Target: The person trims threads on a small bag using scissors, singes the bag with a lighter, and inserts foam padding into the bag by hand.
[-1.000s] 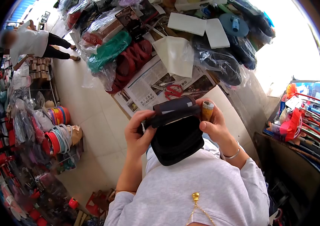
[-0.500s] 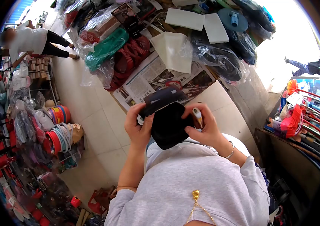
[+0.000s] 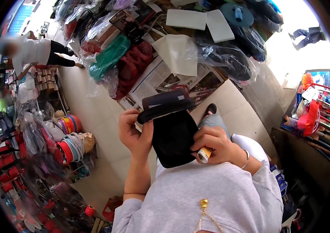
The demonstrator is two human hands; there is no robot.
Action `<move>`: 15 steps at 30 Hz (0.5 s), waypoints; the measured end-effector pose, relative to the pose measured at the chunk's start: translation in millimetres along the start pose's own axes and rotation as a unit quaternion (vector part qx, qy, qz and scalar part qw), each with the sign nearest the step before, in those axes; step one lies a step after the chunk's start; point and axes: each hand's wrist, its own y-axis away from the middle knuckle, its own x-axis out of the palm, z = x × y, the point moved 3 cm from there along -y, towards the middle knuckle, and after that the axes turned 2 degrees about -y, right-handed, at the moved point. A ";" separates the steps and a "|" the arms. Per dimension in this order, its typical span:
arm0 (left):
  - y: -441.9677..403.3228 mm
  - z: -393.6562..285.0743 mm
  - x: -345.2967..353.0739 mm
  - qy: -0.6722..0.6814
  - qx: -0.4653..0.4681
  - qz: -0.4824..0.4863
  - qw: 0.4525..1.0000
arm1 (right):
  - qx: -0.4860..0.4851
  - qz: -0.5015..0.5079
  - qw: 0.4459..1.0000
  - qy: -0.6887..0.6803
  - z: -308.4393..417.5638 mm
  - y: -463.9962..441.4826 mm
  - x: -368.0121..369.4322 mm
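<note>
A black pouch hangs open in front of my chest, its dark interior facing up and its padded flap folded away from me. My left hand pinches the pouch's flap side near the left corner. At the pouch's right edge, my right hand is closed round a yellow cylindrical item with a whitish end, and its fingers also touch the pouch's edge. What lies inside the pouch is too dark to make out.
Newspaper lies ahead, below red sandals, a green plastic-wrapped item and wrapped black shoes. Brushes stand at right. Coiled hose is at left. One person stands far left; another's legs show at upper right.
The right hand has moved down along the pouch's right edge with the yellow item, whose whitish end now points towards me. My foot and knee have come into view beyond the pouch.
</note>
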 end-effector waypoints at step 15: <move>10.2 19.3 16.5 -0.080 0.037 0.035 0.995 | 0.091 -0.020 0.996 -0.009 -36.2 21.7 -5.0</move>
